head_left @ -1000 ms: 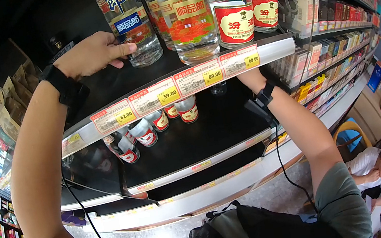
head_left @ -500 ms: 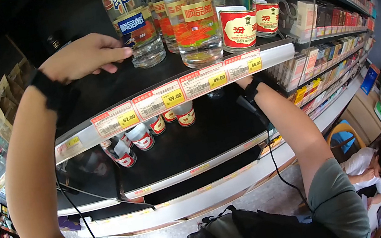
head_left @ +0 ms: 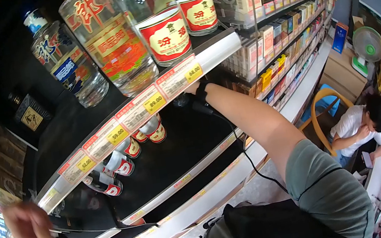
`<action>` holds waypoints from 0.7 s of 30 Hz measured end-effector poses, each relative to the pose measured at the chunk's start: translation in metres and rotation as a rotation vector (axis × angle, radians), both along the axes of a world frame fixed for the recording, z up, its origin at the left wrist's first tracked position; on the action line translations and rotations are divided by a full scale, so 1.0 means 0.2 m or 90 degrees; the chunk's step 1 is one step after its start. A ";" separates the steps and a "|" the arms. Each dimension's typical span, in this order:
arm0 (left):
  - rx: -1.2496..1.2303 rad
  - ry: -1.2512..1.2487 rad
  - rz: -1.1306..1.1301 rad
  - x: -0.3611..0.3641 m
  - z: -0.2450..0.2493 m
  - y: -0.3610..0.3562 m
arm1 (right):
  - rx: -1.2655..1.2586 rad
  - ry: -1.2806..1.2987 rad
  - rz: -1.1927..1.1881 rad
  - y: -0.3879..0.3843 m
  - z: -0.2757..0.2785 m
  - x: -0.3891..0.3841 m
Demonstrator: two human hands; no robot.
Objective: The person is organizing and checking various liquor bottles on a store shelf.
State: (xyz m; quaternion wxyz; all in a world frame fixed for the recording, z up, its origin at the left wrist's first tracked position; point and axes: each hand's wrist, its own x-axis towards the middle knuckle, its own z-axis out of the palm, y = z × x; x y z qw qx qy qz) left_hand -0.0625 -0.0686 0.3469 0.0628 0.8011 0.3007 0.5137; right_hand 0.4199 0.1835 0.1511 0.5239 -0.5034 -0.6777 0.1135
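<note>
Low on the left, the left hand (head_left: 30, 229) hangs blurred below the shelving, its grip loosely spread and holding nothing. Above it, tall clear glass bottles (head_left: 104, 42) stand upright at the lip of the top shelf, labels outward so they read from the aisle. The white plastic price rail (head_left: 138, 110) carries paper tags. Under it, small bottles (head_left: 155, 131) with red labels stand close together on the glossy black lower shelf (head_left: 189, 144). Just right of them the right forearm (head_left: 246, 119) reaches in, black wristband (head_left: 201, 88) at the rail. The right hand is hidden behind it, so I cannot tell its grip.
</note>
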 end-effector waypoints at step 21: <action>-0.174 0.388 -0.322 0.28 -0.16 -0.24 | -0.026 0.023 -0.048 -0.43 -0.01 -0.06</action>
